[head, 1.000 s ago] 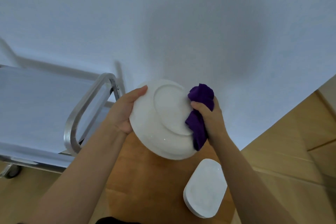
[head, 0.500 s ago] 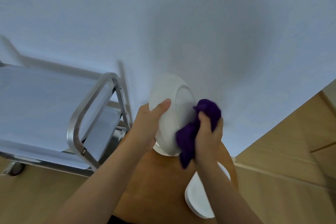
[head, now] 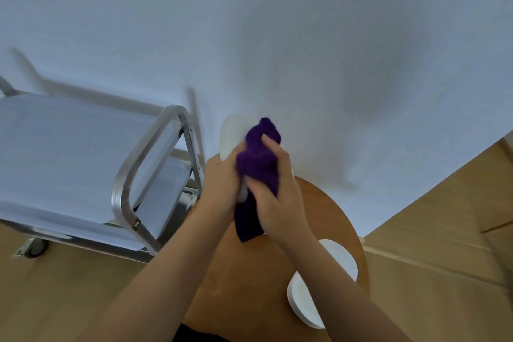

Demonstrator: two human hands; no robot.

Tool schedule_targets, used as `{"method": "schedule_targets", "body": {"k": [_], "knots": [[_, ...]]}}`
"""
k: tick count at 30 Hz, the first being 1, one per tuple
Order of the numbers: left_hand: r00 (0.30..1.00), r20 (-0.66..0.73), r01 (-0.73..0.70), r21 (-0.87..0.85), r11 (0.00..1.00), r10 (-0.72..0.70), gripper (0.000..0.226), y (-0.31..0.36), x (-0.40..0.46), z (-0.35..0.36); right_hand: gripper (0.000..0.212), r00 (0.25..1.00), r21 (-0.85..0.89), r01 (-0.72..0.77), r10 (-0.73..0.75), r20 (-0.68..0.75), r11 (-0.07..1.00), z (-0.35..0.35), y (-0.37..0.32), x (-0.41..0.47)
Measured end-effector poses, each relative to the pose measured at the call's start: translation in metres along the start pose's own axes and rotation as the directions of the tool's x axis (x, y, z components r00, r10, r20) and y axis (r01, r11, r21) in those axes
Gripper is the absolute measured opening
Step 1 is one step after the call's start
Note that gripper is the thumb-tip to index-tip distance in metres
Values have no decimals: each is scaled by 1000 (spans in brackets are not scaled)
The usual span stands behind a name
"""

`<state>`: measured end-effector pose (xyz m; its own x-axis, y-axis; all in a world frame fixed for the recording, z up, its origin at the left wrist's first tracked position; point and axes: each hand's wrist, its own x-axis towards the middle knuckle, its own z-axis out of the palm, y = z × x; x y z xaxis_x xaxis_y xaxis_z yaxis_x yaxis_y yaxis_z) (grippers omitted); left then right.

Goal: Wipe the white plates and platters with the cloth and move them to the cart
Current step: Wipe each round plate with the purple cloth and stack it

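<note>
1. A white plate (head: pixel 229 136) is held almost edge-on at the centre of the frame, above the far edge of the round wooden bench (head: pixel 249 286). Only its upper left rim shows, plus a sliver of white between the two hands.
2. A purple cloth (head: pixel 258 164) is bunched against the plate and covers most of it; a loose tail of the cloth hangs down towards the bench.
3. The right hand (head: pixel 274 203) grips the cloth, its fingers (head: pixel 270 144) curled over the top of the bundle and the thumb pressed into the lower part.
4. The left hand (head: pixel 222 183) holds the plate from the left side. Its fingers are mostly hidden behind the plate and cloth, so I cannot tell how they lie.
5. At the lower right of the frame a stack of white platters (head: pixel 305 302) lies on the bench, partly hidden behind the right forearm.
6. At the left of the frame stands a metal cart (head: pixel 133 169) with a tubular handle, beside the bench. Its top shelf and the lower shelf seen through the handle show only pale flat surface.
7. A caster wheel (head: pixel 33 248) of the cart rests on the wooden floor (head: pixel 444 272) at the far left.
8. A white wall (head: pixel 305 36) fills the upper half of the frame.
</note>
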<state>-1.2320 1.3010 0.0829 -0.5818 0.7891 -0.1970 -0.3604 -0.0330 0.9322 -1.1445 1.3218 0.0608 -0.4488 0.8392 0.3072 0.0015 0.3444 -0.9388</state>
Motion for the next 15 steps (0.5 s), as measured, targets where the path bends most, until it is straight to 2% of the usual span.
{"method": "schedule_targets", "body": {"k": [3, 5, 8, 12, 13, 15], "knots": [[990, -48, 123, -168, 978, -133, 28, 4, 8, -7, 56, 972, -248, 234, -235, 25, 940, 2, 18, -16], [981, -54, 169, -230, 958, -186, 24, 4, 12, -14, 60, 962, -274, 265, -272, 12, 924, -5, 35, -25], [977, 17, 213, -222, 951, -215, 27, 1, 18, -27, 56, 995, -141, 73, -82, -60, 987, -23, 51, -31], [980, 94, 189, -134, 973, -178, 29, -5, 20, -38, 52, 984, -152, -150, 133, -121, 977, -42, 64, -19], [982, 115, 163, -123, 979, -149, 31, -4, 19, -39, 47, 955, -122, -273, 254, -152, 954, -47, 65, -12], [983, 152, 113, -42, 993, -106, 33, -4, 18, -40, 34, 826, 33, -529, 524, -207, 848, -56, 64, 1]]}}
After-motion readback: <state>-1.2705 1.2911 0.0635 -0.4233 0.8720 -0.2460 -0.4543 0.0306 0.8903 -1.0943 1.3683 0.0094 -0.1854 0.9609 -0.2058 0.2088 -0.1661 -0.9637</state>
